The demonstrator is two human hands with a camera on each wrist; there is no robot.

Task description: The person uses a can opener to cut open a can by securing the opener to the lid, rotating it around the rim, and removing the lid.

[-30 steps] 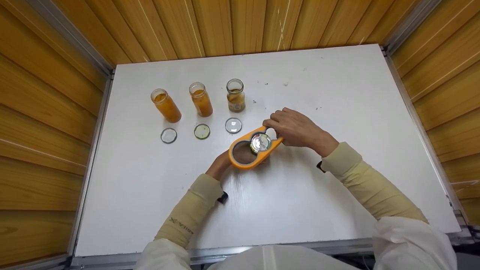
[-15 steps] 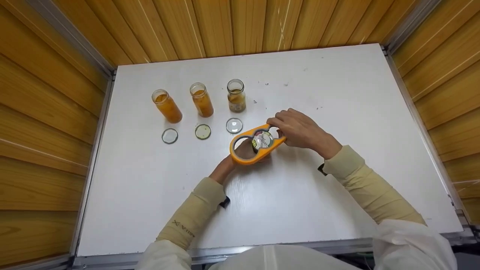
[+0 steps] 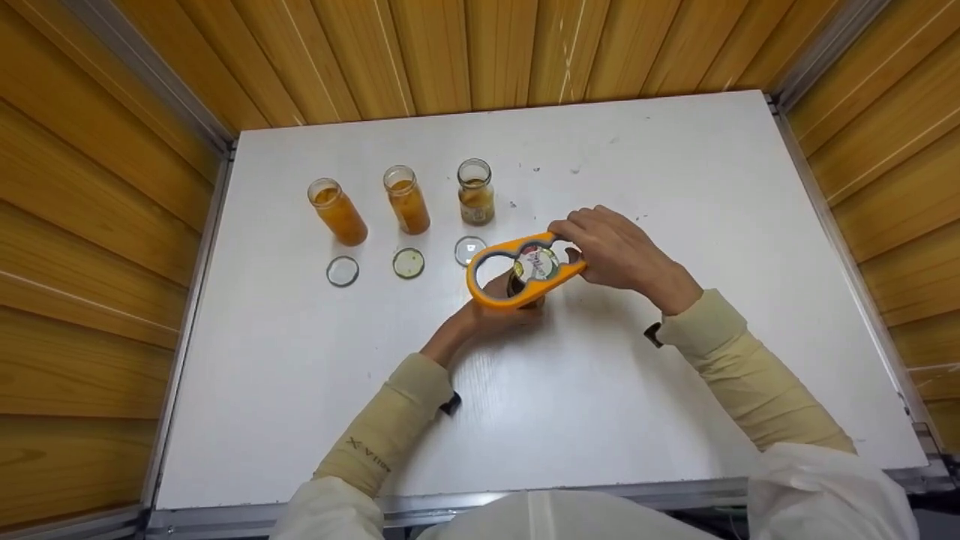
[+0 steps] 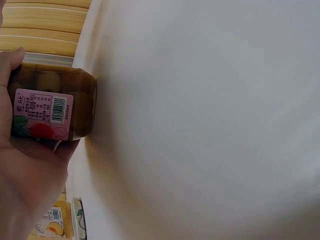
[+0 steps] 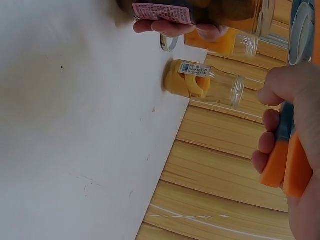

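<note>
My left hand (image 3: pixel 495 313) grips a dark jar of fruit (image 4: pixel 82 107) with a pink label, its base close to the white table. Fingers wrap around its side in the right wrist view. My right hand (image 3: pixel 626 251) holds the handles of an orange and grey jar opener (image 3: pixel 546 288). A round printed metal lid (image 3: pixel 537 262) sits within the opener, above the jar in the head view. Seen from the right wrist, the jar's glass rim (image 5: pixel 265 17) is bare, with a gap between it and the lid.
Beyond the hands stand three uncapped glass jars: an orange-filled one (image 3: pixel 341 217) at left, another orange one (image 3: pixel 409 206), and one with fruit pieces (image 3: pixel 477 204). Loose lids (image 3: pixel 343 271) lie before them. Wood-patterned walls (image 3: pixel 465 56) border the white table (image 3: pixel 675 420).
The opener and both hands have shifted up and to the right in the head view. The lid has lifted with the opener, and more of the dark jar shows beneath it.
</note>
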